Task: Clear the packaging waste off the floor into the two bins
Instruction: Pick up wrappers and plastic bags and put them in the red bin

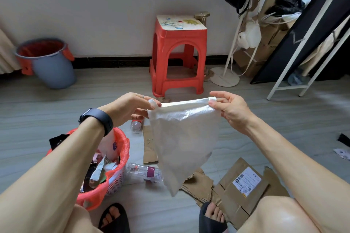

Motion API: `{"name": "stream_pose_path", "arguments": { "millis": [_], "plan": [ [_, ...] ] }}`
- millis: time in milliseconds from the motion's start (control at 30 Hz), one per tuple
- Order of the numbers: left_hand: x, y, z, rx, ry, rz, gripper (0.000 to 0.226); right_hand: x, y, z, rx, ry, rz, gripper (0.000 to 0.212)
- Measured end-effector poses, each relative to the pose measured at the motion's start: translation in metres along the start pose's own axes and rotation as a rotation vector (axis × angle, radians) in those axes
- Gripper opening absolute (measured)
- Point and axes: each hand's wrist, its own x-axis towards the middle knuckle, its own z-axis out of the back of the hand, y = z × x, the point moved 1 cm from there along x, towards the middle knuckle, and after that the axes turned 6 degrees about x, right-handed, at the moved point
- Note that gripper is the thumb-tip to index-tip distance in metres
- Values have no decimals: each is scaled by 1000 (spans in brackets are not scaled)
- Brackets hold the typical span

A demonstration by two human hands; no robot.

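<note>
A white woven plastic bag (184, 138) hangs in the air in front of me, stretched by its top edge. My left hand (130, 108) pinches its left corner and my right hand (229, 108) pinches its right corner. Under my left forearm stands a red basket bin (115, 174) with a red liner, filled with wrappers. A grey bin (51, 62) with a red liner stands at the far left by the wall. On the floor lie flattened cardboard with a shipping label (244, 185), a cardboard strip (148, 145), a clear plastic package (144, 173) and a small plastic bottle (136, 124).
A red plastic stool (178, 53) stands against the wall ahead. A white coat stand (225, 75) with bags, boxes and a leaning black board (303, 30) fill the right. Paper scraps (342, 152) lie at the far right. My sandalled feet (212, 217) rest near the cardboard.
</note>
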Motion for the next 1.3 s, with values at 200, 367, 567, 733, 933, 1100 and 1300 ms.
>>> {"name": "stream_pose_path", "arguments": {
  "millis": [200,367,567,733,933,1100,1300],
  "plan": [
    [-2,2,1,114,-49,-19,16,-5,3,-3,17,-11,20,17],
    [1,0,2,147,-209,-87,38,-3,4,-3,-26,-38,48,14],
    [7,4,-2,379,-300,-116,20,-3,4,-7,-7,49,31,24],
    [8,12,0,375,-208,-130,9,-7,5,-6,-10,68,6,20],
    [10,11,8,144,-294,-179,9,-12,8,-13,-54,51,-12,15],
    [12,6,5,-207,-225,-124,22,-14,19,-23,153,1,-22,23],
    [6,8,9,-178,-50,-15,27,-12,17,-17,226,-6,-75,25]
  ]
}}
